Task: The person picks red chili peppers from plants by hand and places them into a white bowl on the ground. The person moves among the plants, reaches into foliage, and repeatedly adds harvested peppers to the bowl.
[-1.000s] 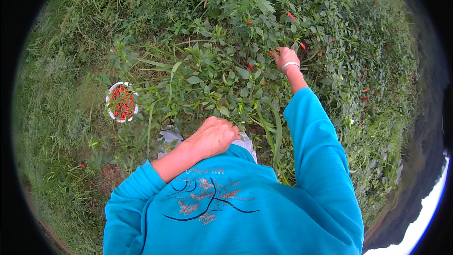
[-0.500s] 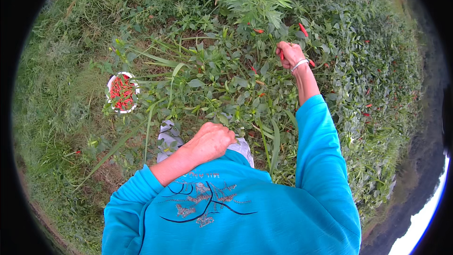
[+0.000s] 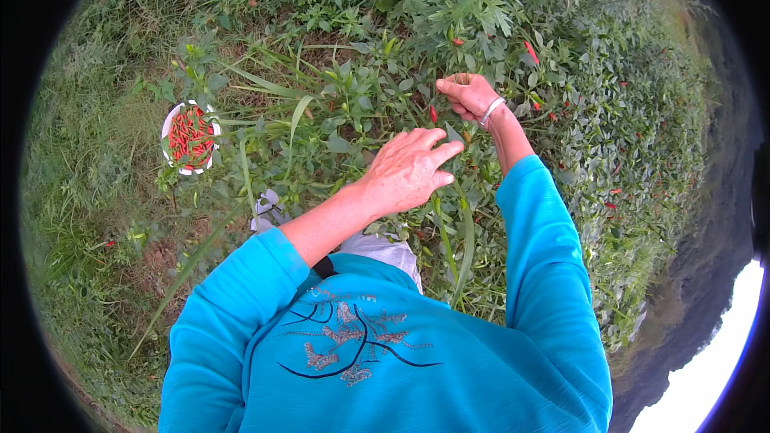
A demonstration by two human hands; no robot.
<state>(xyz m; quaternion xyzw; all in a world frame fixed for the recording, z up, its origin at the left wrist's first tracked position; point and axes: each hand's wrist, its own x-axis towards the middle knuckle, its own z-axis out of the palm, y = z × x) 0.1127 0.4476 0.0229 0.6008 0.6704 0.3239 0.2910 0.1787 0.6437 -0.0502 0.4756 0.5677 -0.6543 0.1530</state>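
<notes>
Across an outdoor plot, green pepper plants [image 3: 353,104] and long grass [image 3: 88,200] cover the ground, with brown soil [image 3: 156,266] showing through at left; a dark slope [image 3: 682,305] and pale sky [image 3: 706,365] curve along the right edge. A red pepper [image 3: 433,115] is among the leaves between the two hands, its long axis running nearly up and down the view. Farther right, another red pepper [image 3: 531,53] slants from upper left to lower right. Left of the person, a white-rimmed container [image 3: 166,135] holds a heap of red peppers [image 3: 191,135] lying at mixed angles. The hands are apart: the left hand [image 3: 411,167] has its fingers spread just below the nearer pepper, while the right hand [image 3: 472,98] curls beside it, thumb and forefinger close together. Whether they pinch a stem cannot be told. Leaves partly cover the container's right side.
</notes>
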